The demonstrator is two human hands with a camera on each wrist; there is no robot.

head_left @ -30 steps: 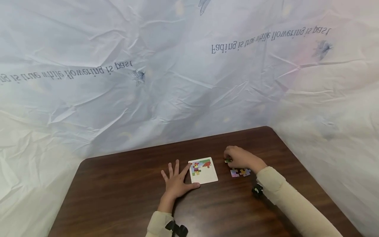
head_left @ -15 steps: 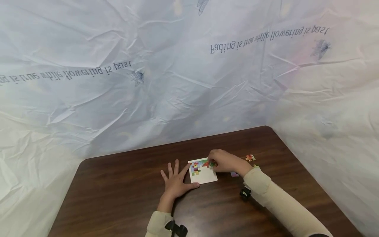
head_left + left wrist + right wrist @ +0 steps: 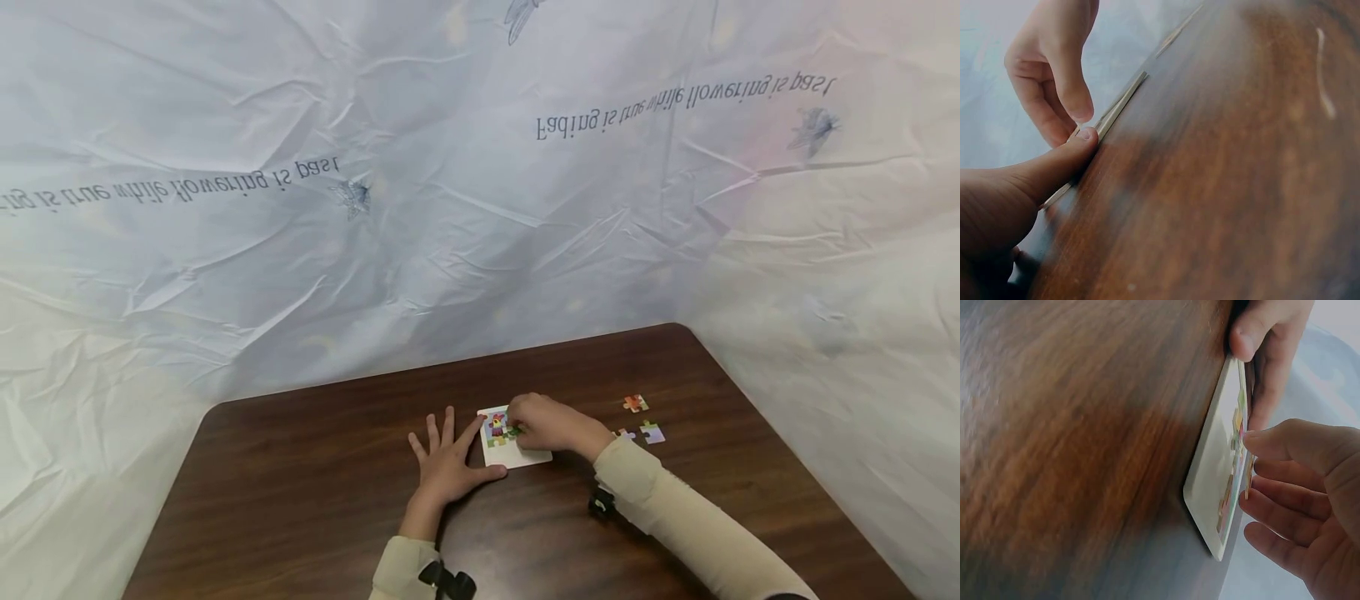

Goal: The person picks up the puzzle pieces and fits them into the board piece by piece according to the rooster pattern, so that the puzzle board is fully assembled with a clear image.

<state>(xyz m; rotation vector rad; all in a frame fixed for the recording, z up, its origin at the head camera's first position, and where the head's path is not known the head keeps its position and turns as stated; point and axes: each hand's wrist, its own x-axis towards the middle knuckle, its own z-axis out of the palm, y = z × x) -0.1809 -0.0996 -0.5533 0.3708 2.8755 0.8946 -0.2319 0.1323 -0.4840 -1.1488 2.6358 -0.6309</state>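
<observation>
A small white puzzle board lies on the table, with several picture pieces set along its far and left parts. My left hand rests beside it, fingers spread, with index fingertip and thumb at its left edge. Over the board, my right hand pinches a jigsaw piece between thumb and fingers. In the right wrist view this piece is seen edge-on, close over the set pieces. The right hand hides the board's far right part in the head view.
To the right of the board lie three loose jigsaw pieces: an orange one, a purple-and-green one and a partly hidden one. The brown table ends at a hanging white printed sheet.
My right hand has moved left from the loose pieces to over the board, carrying a jigsaw piece. The loose pieces it covered now show. My left hand has stayed in place.
</observation>
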